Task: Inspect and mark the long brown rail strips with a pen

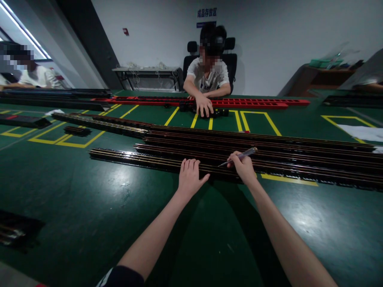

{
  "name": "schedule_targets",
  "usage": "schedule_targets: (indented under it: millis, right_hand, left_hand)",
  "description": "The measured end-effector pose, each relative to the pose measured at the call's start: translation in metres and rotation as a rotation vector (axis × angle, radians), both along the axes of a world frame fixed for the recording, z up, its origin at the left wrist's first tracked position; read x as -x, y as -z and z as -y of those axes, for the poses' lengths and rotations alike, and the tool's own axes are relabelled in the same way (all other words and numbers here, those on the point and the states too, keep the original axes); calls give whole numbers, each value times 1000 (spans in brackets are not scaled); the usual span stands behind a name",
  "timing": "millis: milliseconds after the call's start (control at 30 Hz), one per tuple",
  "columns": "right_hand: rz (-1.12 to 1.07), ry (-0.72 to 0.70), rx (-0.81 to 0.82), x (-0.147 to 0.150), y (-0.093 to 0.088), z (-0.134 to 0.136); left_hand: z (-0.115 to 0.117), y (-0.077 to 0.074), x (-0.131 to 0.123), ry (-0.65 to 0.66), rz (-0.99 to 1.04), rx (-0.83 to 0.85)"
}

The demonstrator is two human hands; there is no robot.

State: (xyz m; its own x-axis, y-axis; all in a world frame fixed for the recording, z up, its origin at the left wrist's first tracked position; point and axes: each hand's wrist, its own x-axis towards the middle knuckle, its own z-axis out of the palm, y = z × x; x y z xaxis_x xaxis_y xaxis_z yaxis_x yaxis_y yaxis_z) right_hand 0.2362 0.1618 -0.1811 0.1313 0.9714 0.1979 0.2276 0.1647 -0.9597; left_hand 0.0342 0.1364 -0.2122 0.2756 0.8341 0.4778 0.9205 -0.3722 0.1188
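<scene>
My left hand (190, 175) lies flat over a long dark strip bundle (143, 158), fingers on its top and the thumb out to the right. In my right hand (243, 165) is a slim metallic pen-like tool (247, 152), pinched between thumb and fingers. Its thin tip points down and left, at or just above the strips between my two hands; whether it touches them I cannot tell. Further long dark strips (299, 161) with brownish edges lie side by side just behind and to the right of my hands.
The green table (74, 199) has yellow tape outlines. Across it a person's hand (204, 105) rests on small black parts near red frames (269, 104). A short bundle (77, 130) lies left, another dark bundle (18, 229) lower left. Another person sits far left.
</scene>
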Motion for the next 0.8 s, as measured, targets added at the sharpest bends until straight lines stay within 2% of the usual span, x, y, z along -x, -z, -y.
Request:
schedule_targets:
  millis: [433,600,800]
  right_hand:
    - [72,-38,-17,6,-2,-2]
    - [102,-78,-10,2,1,-4]
    - [36,-72,6,5,-2,-1]
  left_hand:
    - [1,0,-2,-47,41,-23]
    - [3,-1,-2,-1,24,-27]
    - [5,-3,-2,37,-20,-35]
